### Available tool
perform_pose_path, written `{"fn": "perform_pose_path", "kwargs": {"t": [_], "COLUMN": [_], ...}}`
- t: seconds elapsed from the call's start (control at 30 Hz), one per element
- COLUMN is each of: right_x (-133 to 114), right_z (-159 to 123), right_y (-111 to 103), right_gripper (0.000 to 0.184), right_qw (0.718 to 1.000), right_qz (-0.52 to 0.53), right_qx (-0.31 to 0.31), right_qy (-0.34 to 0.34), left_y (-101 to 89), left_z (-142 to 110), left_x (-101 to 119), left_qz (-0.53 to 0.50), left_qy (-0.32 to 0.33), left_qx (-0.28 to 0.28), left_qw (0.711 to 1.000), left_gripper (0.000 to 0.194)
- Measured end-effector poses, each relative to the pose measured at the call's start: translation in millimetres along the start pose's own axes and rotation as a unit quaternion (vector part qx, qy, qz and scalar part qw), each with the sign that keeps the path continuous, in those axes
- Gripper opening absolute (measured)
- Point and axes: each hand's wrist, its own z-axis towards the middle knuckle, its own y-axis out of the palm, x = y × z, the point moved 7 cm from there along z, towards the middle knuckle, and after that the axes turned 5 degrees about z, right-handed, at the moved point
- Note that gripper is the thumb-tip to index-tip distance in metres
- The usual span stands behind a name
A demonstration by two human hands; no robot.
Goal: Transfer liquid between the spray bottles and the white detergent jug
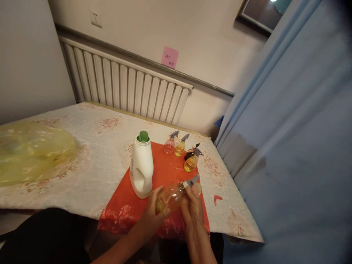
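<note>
A clear spray bottle (172,196) lies tilted between my two hands, with a little yellowish liquid near its base. My left hand (154,211) is wrapped round the bottle's lower end. Up at the neck, just below the grey spray head (191,180), the fingers of my right hand (194,207) are closed. Behind my left hand a large white jug (142,167) with a green spout stands uncapped on a red plastic sheet (162,167). A pale round thing (197,187) shows beside my right fingers; I cannot tell what it is.
Several small spray bottles stand at the sheet's far right, among them a pink one (169,146) and a yellow one (179,148). A yellow plastic bag (35,152) lies at left on the flowered tablecloth (101,139). A red scrap (217,199) is at right, near the blue curtain (291,146).
</note>
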Motion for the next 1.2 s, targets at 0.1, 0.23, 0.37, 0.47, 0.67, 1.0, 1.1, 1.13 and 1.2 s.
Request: {"fn": "perform_pose_path", "kwargs": {"t": [0.1, 0.23, 0.37, 0.47, 0.67, 1.0, 1.1, 1.13, 1.2], "right_x": [2.9, -0.5, -9.8, -12.3, -14.0, -3.3, -3.1, -4.1, -6.6], "right_z": [-2.5, -0.4, 4.0, 3.7, 0.7, 1.1, 1.2, 1.1, 0.2], "right_y": [1.7, 4.8, 6.4, 3.7, -1.1, -6.2, -10.7, -11.3, -10.1], "right_gripper": [0.024, 0.025, 0.021, 0.019, 0.018, 0.017, 0.016, 0.016, 0.018], "right_qw": [1.000, 1.000, 0.999, 1.000, 0.999, 0.999, 1.000, 0.999, 0.999], "right_qz": [0.029, 0.008, -0.004, -0.016, -0.042, 0.012, -0.002, -0.006, -0.010], "right_qx": [0.010, 0.000, -0.018, -0.013, -0.019, -0.031, -0.001, 0.008, 0.016], "right_qy": [-0.007, -0.013, -0.026, -0.022, -0.019, -0.020, -0.027, -0.030, -0.032], "left_y": [-4.8, -7.1, -1.0, 18.7, 34.0, 17.0, 10.3, 8.6, 6.4], "left_z": [-0.8, 1.1, 0.1, -7.6, -22.6, -12.8, -11.5, -10.9, -9.8], "left_x": [-2.1, -10.9, 1.2, 14.4, -1.7, 18.5, 16.8, 16.3, 15.0], "left_qz": [0.102, -0.022, -0.270, -0.368, -0.386, -0.269, -0.200, -0.183, -0.161], "left_qy": [0.077, 0.013, -0.077, -0.139, -0.255, -0.098, -0.073, -0.068, -0.069], "left_qx": [0.055, 0.044, -0.004, -0.139, -0.245, -0.149, -0.111, -0.103, -0.090], "left_qw": [0.990, 0.999, 0.960, 0.909, 0.852, 0.947, 0.971, 0.975, 0.980], "left_gripper": [0.070, 0.088, 0.066, 0.054, 0.063, 0.048, 0.054, 0.056, 0.061]}}
